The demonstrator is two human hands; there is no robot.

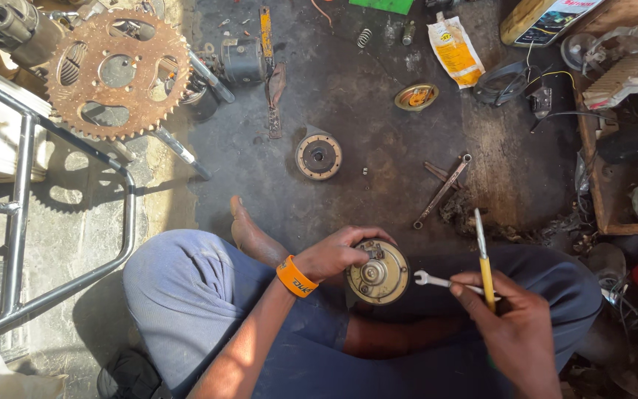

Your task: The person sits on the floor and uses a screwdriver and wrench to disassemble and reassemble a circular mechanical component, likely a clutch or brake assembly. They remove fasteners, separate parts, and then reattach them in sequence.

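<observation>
- Brass-coloured round metal drum part (377, 273) sits upright above the person's lap, face turned up toward the camera, so its hub and fittings are open to view.
- Left hand (337, 253), with an orange wristband (295, 277), closes over the part's upper rim; the fingers curl on a small fitting at the top edge and steady the part.
- Right hand (515, 325) is closed on two tools at once: a small silver open-end spanner (437, 281), its jaw end pointing at the part and just beside it, and a yellow-handled slim tool (484, 258) standing upward, kept clear of the part.
- Dark oily floor mat (378, 111) carries a second round disc-shaped part (318, 157), a long ring spanner (443, 191) and a small round yellow-lined lid (416, 97), all well apart from the hands.
- Rusty large toothed sprocket (117, 72) lies at the upper left.
- Wooden tray (597, 177) at the right holds mixed parts; the contents are too cluttered to identify.
</observation>
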